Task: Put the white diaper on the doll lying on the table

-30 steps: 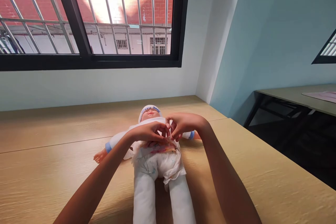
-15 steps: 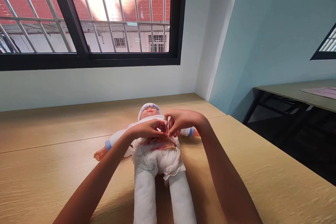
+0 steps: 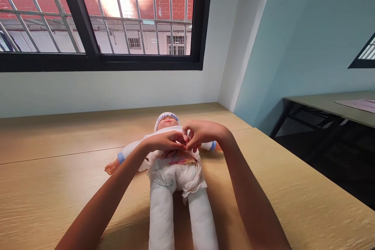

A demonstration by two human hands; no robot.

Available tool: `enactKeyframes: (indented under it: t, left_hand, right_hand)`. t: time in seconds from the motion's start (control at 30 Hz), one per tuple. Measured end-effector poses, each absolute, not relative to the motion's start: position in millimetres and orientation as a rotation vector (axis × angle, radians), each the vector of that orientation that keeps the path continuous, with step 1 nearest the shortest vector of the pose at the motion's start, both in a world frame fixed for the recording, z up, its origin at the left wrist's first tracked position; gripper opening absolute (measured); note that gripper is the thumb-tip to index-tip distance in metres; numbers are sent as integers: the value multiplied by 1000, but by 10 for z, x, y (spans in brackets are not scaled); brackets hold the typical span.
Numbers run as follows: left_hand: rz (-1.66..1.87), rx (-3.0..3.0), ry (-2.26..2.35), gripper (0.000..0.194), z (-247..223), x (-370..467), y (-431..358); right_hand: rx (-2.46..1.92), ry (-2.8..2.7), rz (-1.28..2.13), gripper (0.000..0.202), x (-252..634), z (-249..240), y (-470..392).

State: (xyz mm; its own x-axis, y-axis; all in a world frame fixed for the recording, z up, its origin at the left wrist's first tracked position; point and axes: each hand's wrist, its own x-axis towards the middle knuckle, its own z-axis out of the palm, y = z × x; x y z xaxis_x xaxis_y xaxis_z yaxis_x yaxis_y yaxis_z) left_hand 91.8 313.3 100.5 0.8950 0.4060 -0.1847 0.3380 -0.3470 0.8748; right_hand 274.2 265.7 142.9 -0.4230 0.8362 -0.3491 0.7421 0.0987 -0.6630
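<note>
A baby doll [image 3: 161, 218] lies on its back on the wooden table, its head toward the window. It wears a white cap [image 3: 166, 117], a white top with blue cuffs and white leggings. A white diaper [image 3: 187, 177] with a coloured print on its front waist is round its hips. My left hand [image 3: 166, 141] and my right hand [image 3: 199, 134] meet over the doll's belly, just above the diaper's front edge. Both have thumb and fingers pinched together, tips almost touching. What lies between the fingertips is too small and hidden to make out.
The wooden table [image 3: 52, 195] reaches back to the white wall below a barred window [image 3: 140, 62]. Its right edge slants toward me. Beyond it, at the right, stands another table [image 3: 316, 99] with a pink cloth [image 3: 359, 104] on it.
The view has tilted slightly. Both hands stay pinched at the doll's belly, with only a very small shift of the fingers.
</note>
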Motion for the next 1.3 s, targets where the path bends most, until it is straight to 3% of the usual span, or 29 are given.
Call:
enactKeyframes:
  t: [0.37,0.73,0.97,1.3]
  left_hand:
    - [60,1929,547,35,989,908,3153]
    - [114,2085,612,37,981,949,3106]
    - [157,2140,506,26,1002,965,3115]
    - [116,2151,571,31,971,954,3145]
  right_hand:
    - [-1544,-2191,1320,32,2796,1404,2702]
    - [-1419,-2121,1451,43,2856,1450,2664]
    - [-1375,-2201,1358,31,2910,1480,2659]
    - [-1412,-2301,1246,27,2929,1512,2635]
